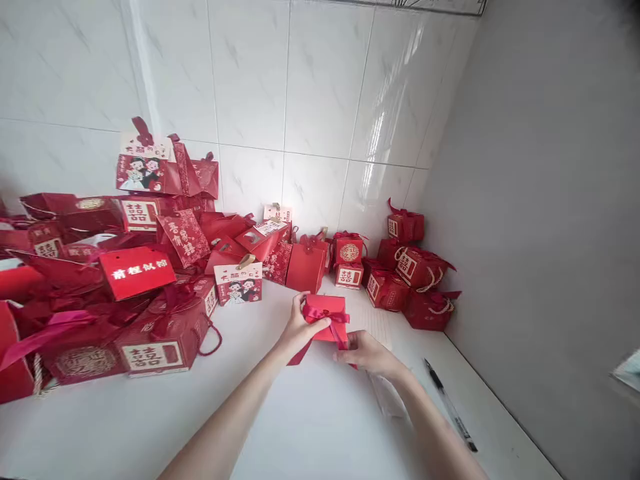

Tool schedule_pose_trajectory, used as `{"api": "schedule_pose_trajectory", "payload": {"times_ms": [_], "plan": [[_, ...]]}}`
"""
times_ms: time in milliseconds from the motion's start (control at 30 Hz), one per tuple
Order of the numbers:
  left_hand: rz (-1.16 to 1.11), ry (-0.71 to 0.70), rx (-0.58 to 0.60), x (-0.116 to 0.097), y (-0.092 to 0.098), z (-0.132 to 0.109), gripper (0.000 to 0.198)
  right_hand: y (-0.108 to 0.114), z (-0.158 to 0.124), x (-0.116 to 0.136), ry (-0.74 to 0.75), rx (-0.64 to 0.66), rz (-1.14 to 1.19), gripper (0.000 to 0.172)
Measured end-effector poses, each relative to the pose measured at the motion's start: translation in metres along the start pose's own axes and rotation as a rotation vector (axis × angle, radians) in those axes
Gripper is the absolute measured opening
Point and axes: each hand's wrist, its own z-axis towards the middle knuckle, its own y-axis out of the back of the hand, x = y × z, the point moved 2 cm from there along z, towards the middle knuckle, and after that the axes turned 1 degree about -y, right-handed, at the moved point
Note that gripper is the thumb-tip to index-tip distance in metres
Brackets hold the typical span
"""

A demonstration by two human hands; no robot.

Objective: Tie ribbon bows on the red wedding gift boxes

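A small red gift box (326, 332) with a darker red ribbon (327, 315) tied in a bow across its front is in the middle of the white table. My left hand (300, 327) grips the box from its left side, with the thumb laid over the front near the bow. One ribbon tail hangs below that hand. At the box's lower right corner, the fingers of my right hand (364, 352) are closed around the other ribbon tail. A short red end shows beneath those fingers.
Many red gift boxes (153, 357) are heaped along the left and back. A smaller stack of boxes (387, 290) stands by the right wall. A black pen (450, 403) lies on the table (290, 427) right of my right arm, near a clear plastic piece (387, 397).
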Motion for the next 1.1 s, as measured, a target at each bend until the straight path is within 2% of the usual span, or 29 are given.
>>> {"api": "schedule_pose_trajectory", "payload": {"times_ms": [467,833,967,1100], "plan": [[-0.016,0.066,-0.03,-0.009,-0.001,-0.006,0.056,0.0,-0.004,0.005,-0.028,-0.02,0.014,0.03],[0.07,0.023,-0.067,-0.005,0.001,-0.002,0.054,0.0,-0.005,0.005,-0.031,0.025,-0.009,0.031],[0.038,0.011,-0.094,-0.004,0.002,0.0,0.055,0.004,-0.009,0.006,-0.102,0.064,-0.071,0.026],[0.024,0.007,-0.089,-0.002,0.0,-0.001,0.054,0.018,-0.023,0.004,-0.224,0.118,-0.211,0.016]]}}
